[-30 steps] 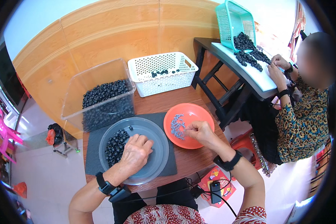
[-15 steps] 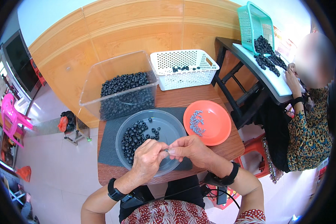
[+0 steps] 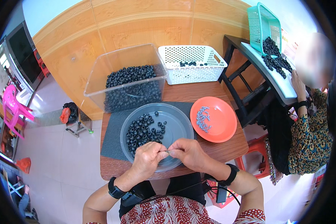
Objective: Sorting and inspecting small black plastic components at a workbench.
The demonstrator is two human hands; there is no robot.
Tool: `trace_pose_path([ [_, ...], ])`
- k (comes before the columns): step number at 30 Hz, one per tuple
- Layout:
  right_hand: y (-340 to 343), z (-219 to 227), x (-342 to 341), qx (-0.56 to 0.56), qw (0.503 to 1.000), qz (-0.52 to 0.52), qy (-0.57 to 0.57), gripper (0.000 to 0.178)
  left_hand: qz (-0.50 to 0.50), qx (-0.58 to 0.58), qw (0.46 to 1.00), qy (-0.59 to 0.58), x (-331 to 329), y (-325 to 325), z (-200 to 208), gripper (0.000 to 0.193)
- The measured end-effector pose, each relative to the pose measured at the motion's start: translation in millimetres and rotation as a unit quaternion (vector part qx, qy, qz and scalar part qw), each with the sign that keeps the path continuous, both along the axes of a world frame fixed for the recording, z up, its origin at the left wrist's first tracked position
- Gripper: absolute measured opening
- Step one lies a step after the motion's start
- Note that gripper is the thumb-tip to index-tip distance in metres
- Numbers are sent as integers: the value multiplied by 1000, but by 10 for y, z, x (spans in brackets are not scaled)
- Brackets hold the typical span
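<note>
Over the near part of a clear round basin (image 3: 186, 128), my left hand (image 3: 148, 156) and my right hand (image 3: 188, 152) meet fingertip to fingertip. Each is closed in a pinch. A tiny greyish piece shows between the fingertips, too small to name. Many black ring-shaped parts (image 3: 140, 130) lie in the left half of the basin. To its right, an orange plate (image 3: 224, 125) holds small silvery pieces (image 3: 202, 119). The basin rests on a dark grey mat (image 3: 114, 140) on a brown wooden table (image 3: 227, 156).
A clear bin (image 3: 100, 91) of black parts and a white perforated basket (image 3: 194, 76) stand at the table's back. On the right, a person (image 3: 310, 138) sits at another table with a tipped green basket (image 3: 255, 28) and spilled black parts. A pink chair (image 3: 13, 106) stands far left.
The view has shifted, so the table contents sit slightly farther right. My hands stay pinched together over the basin. The neighbouring person's hand has shifted at the board's edge.
</note>
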State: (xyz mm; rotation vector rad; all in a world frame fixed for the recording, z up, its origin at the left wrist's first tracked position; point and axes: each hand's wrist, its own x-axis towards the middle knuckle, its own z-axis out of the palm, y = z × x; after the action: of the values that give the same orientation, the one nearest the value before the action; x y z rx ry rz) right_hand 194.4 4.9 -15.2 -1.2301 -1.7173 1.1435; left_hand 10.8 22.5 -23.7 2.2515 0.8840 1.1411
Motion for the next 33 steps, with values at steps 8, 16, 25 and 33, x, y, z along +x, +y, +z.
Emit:
trace_pose_path([
  [8, 15, -80, 7, 168, 981, 31, -94, 11, 4, -396, 911, -112, -54, -89, -72, 24],
  [16, -30, -45, -8, 19, 1000, -7, 9, 11, -3, -458, 876, -154, -12, -126, -97, 27],
  [25, 54, -110, 88, 168, 979, -30, -110, 5, 15, -451, 892, -29, 30, -82, -121, 31],
  [33, 147, -65, 172, 289, 940, -43, -177, 7, 116, -225, 968, 10, -9, 8, 27, 6],
])
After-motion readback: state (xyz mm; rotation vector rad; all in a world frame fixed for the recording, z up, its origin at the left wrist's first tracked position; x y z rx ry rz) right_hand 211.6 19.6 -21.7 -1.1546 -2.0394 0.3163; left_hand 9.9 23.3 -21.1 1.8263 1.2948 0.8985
